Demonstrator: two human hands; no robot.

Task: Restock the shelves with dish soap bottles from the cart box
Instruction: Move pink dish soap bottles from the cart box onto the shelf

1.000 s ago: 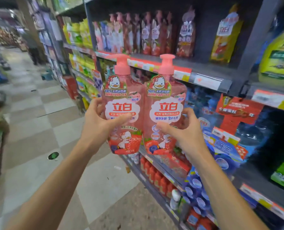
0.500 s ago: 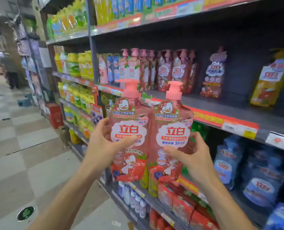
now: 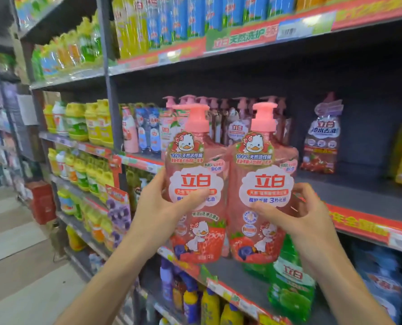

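Head view: left hand [image 3: 159, 205] grips one pink pump dish soap bottle [image 3: 195, 184], right hand [image 3: 298, 214] grips another [image 3: 263, 181], side by side, touching, before the shelf [image 3: 359, 195].

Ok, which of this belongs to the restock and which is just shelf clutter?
Job:
left hand gripping left pink bottle
right hand gripping right pink bottle
matching pink row and shelf

Not the job:
yellow jugs
green refill pouch
blue bottles

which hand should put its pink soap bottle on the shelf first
Probably the right hand: its pink bottle is nearer the bare shelf gap right of the pink row.
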